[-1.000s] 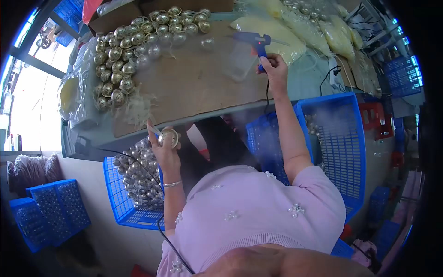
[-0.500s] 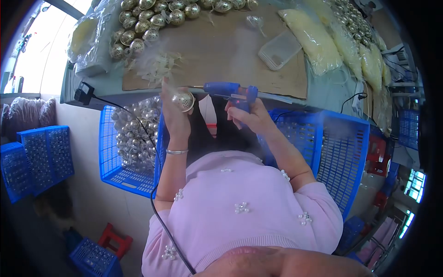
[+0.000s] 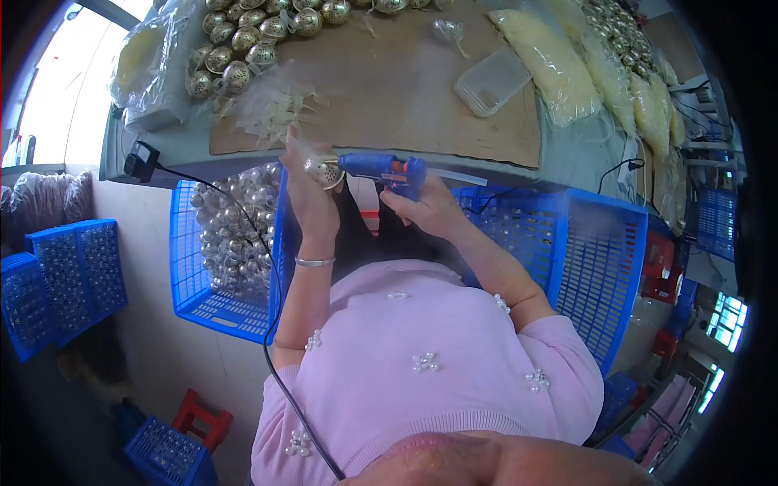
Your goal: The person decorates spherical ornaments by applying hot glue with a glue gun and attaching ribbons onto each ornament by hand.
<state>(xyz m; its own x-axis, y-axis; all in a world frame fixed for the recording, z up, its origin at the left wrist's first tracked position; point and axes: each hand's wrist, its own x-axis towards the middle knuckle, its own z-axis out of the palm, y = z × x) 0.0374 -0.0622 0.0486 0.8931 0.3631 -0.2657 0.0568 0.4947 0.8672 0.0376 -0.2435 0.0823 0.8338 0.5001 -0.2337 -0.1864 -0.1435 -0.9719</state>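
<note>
My left hand [image 3: 310,202] holds a shiny gold ball with small pierced holes [image 3: 327,175] above the left basket's edge, its fingers pointing up past the ball. In my right hand [image 3: 435,211] is a blue hot glue gun [image 3: 374,166], gripped by the handle. The gun's nozzle is at the upper part of the ball; whether it touches cannot be made out. A pale glue stick [image 3: 460,177] sticks out behind the gun. Just beyond my left fingertips lies a heap of thin translucent strips [image 3: 279,113] on the cardboard sheet [image 3: 389,89].
Several gold balls [image 3: 245,37] lie at the table's far left. A clear plastic box [image 3: 492,83] and bags of yellowish material [image 3: 551,69] are on the right. Blue baskets [image 3: 185,259] flank my lap, the left one full of balls. A black cable [image 3: 279,300] runs past my left arm.
The glue gun in my right hand has moved left, bringing its nozzle from beside the ball to the ball. My left hand still holds the ball.
</note>
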